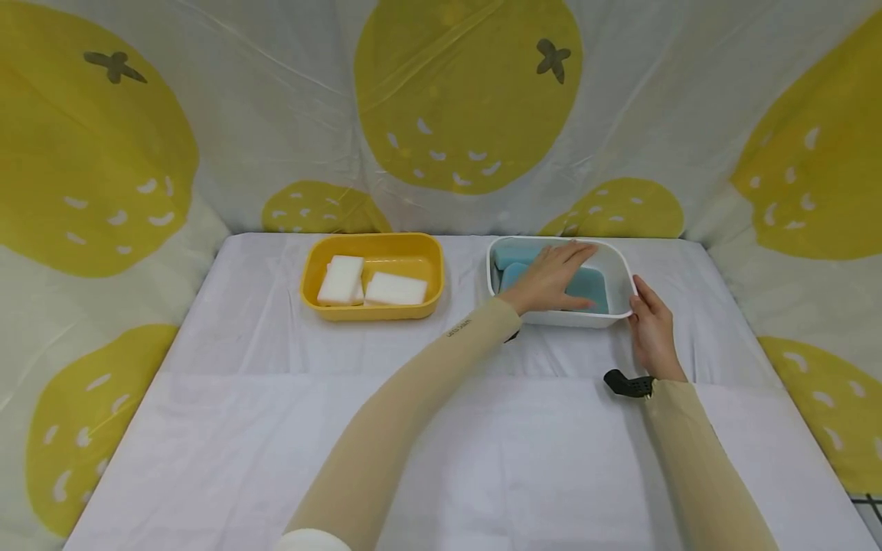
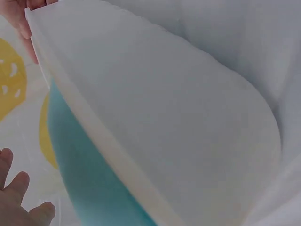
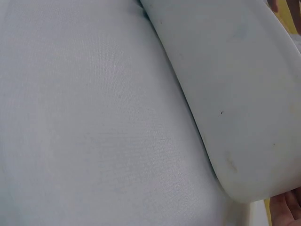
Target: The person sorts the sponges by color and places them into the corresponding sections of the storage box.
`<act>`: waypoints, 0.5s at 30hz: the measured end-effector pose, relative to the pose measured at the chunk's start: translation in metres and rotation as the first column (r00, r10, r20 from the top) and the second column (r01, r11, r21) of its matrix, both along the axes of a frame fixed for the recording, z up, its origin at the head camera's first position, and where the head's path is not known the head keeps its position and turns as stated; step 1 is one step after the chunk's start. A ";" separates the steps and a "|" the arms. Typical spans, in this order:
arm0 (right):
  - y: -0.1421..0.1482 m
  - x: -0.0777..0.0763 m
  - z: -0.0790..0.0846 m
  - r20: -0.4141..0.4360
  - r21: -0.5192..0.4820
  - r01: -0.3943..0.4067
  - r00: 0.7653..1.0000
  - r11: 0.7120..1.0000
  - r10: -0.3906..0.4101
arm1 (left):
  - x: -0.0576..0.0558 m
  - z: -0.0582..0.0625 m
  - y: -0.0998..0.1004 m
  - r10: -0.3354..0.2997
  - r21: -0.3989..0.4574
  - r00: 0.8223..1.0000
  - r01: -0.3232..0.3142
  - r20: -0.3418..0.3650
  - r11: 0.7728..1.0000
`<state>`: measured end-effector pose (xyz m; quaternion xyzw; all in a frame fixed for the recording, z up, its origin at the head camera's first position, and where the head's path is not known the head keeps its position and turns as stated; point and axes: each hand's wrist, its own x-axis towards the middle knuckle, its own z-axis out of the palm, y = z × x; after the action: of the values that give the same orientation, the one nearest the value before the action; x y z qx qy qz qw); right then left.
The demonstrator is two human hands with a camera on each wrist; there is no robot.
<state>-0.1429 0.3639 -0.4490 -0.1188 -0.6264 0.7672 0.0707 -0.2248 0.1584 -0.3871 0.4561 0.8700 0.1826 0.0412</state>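
Observation:
My left hand (image 1: 551, 282) reaches over a white plastic tub (image 1: 598, 320) with its fingers spread and nothing gripped. Teal, smooth pieces with rounded corners (image 1: 591, 288) lie inside the tub, partly hidden under that hand. In the left wrist view, the spread fingers show at the lower left, apart from a teal piece (image 2: 89, 174) that rises above the tub's rim. At the tub's right end, my right hand (image 1: 653, 327) holds the rim and corner between thumb and fingers. Only a bit of this hand (image 3: 284, 209) shows in the right wrist view, under the tub's end.
A yellow tub (image 1: 432, 302) stands to the left, with several white sponge-like blocks (image 1: 396, 289) in it. Both tubs are near the back edge of a table covered in white cloth (image 1: 441, 428). A curtain with yellow fruit prints (image 1: 468, 92) hangs behind and at the sides.

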 end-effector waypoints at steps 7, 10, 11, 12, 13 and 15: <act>0.000 -0.001 0.002 0.047 -0.002 0.008 0.999 1.000 -0.008 | 0.003 0.007 -0.041 0.036 0.040 0.999 -0.037 0.027 0.999; 0.000 -0.001 0.003 0.061 -0.008 0.005 0.998 1.000 -0.005 | 0.007 0.010 -0.059 0.059 0.070 0.998 -0.060 0.023 0.996; 0.000 -0.001 0.003 0.064 -0.011 0.003 0.998 1.000 -0.003 | 0.009 0.010 -0.065 0.067 0.078 0.998 -0.068 0.021 0.995; -0.001 0.000 0.004 0.067 -0.012 0.002 0.998 1.000 -0.001 | 0.011 0.011 -0.071 0.075 0.087 0.997 -0.077 0.022 0.993; 0.000 0.000 0.004 0.070 -0.009 -0.001 0.998 1.000 0.002 | 0.013 0.011 -0.077 0.086 0.094 0.996 -0.088 0.027 0.992; -0.001 0.000 0.005 0.072 -0.009 -0.008 0.997 1.000 0.009 | 0.017 0.013 -0.090 0.109 0.105 0.993 -0.113 0.043 0.988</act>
<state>-0.1428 0.3630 -0.4440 -0.1440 -0.6257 0.7654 0.0443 -0.2075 0.0683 -0.3742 0.4049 0.8821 0.2397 0.0226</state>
